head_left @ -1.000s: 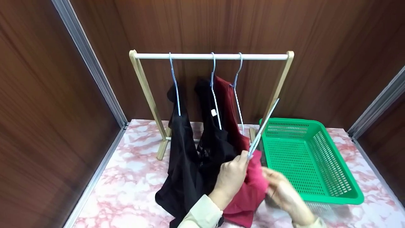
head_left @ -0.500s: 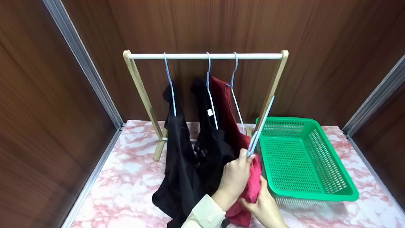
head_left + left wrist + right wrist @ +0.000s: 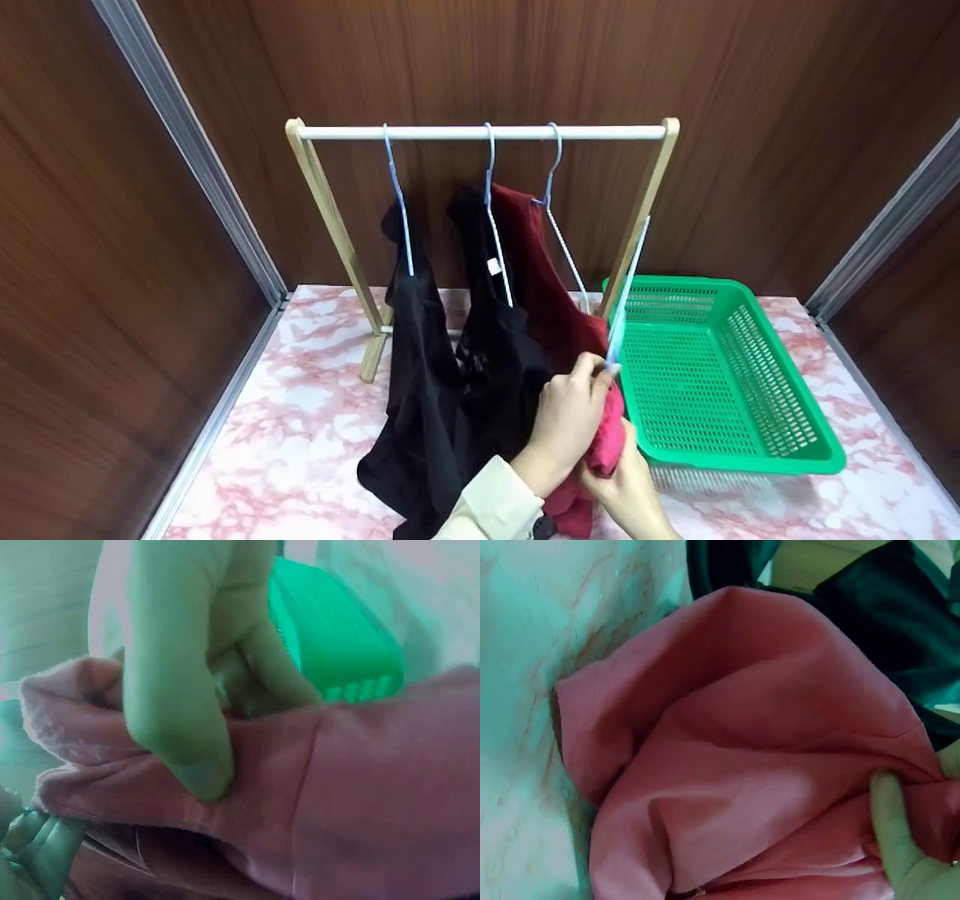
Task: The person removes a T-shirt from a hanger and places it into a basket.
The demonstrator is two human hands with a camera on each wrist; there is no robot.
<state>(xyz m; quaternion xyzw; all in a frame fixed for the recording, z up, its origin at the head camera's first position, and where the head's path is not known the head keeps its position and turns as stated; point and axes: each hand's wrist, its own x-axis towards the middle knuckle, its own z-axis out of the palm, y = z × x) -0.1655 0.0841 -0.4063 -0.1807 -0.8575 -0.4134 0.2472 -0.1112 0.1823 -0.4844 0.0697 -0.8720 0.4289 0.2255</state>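
Note:
In the head view my left hand (image 3: 570, 412) pinches the lower end of a pale blue hanger (image 3: 631, 281), which slants up toward the rack's right post. Just below, my right hand (image 3: 628, 487) grips a bunched pink-red garment (image 3: 609, 439), thumb on its near side. The left wrist view has the right hand (image 3: 180, 682) close up, its thumb pressed on the folded cloth (image 3: 375, 787). Loose folds of the garment (image 3: 750, 727) fill the right wrist view, with the right thumb (image 3: 891, 821) on them. Where the pink-red cloth meets the dark red garment (image 3: 559, 300) behind is hidden.
A small rack with a white rail (image 3: 442, 133) carries several blue hangers. A black garment (image 3: 420, 360), another black garment (image 3: 502, 345) and the dark red one hang there. The green basket (image 3: 829, 450) sits to the right on the marbled tabletop (image 3: 285, 450).
My right hand has come in from the right and taken hold of the pink-red cloth, which is now more bunched. The left hand has shifted slightly, and the hanger stands steeper.

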